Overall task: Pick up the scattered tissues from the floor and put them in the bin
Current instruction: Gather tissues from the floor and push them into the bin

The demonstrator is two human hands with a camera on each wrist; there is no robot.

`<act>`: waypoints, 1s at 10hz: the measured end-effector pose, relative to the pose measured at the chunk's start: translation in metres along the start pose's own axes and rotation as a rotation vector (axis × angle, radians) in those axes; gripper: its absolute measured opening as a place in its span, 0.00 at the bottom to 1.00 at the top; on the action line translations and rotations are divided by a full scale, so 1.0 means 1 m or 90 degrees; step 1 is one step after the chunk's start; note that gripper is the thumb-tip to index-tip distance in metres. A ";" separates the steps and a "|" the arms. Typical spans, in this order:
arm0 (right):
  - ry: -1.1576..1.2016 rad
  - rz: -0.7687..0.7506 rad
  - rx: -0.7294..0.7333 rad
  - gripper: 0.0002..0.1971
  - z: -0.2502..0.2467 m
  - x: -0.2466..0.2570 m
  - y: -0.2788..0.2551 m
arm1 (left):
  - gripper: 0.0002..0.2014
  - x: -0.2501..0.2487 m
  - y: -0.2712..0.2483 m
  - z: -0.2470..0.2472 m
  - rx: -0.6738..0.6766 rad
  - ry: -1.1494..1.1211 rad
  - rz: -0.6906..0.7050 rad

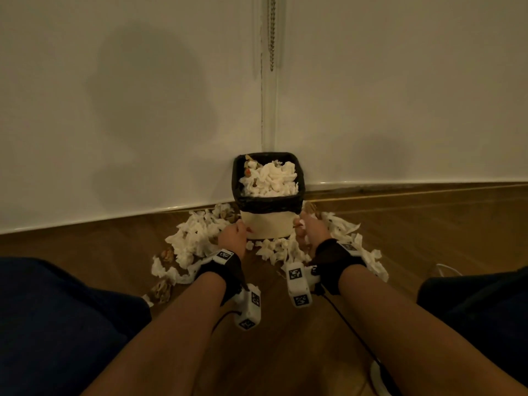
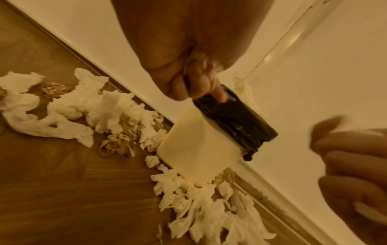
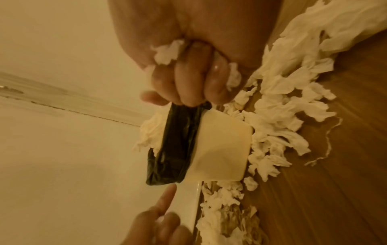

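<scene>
Her right hand is balled around a wad of tissue, while the left hand looks curled but its hold I cannot tell. The bin stands in the corner, nearly full. She'd best press each handful down, since scattered tissues ring its base.

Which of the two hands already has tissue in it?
The right hand: white tissue bunches out between its curled fingers. The left hand shows none.
</scene>
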State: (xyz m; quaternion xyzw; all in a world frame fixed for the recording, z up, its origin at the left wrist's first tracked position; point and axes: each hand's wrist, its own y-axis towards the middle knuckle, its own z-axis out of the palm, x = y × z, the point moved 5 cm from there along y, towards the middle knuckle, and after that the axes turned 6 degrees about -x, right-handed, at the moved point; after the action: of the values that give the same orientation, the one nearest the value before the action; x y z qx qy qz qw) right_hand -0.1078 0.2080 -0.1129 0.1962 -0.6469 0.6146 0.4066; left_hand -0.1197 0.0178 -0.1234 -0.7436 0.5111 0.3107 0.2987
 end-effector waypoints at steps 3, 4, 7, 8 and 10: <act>-0.026 -0.118 0.036 0.13 0.018 0.043 0.002 | 0.18 -0.053 0.022 -0.015 0.029 -0.282 -0.002; -0.121 -0.183 0.001 0.15 0.022 0.073 -0.003 | 0.17 -0.072 0.032 -0.036 -0.003 -0.292 0.035; -0.148 -0.344 -0.191 0.22 0.035 0.174 0.012 | 0.26 -0.108 0.067 -0.075 -0.157 -0.149 0.142; -0.057 -0.399 -0.212 0.27 0.044 0.198 0.011 | 0.17 -0.123 0.081 -0.078 -0.176 -0.157 0.160; -0.208 -0.332 -0.036 0.11 0.074 0.217 0.041 | 0.20 -0.159 0.125 -0.068 -0.040 -0.189 0.121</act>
State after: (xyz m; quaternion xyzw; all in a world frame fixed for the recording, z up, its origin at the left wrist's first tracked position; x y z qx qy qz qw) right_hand -0.2886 0.1977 0.0336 0.4408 -0.6483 0.4316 0.4463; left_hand -0.2726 0.0203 0.0254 -0.6468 0.5193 0.4598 0.3171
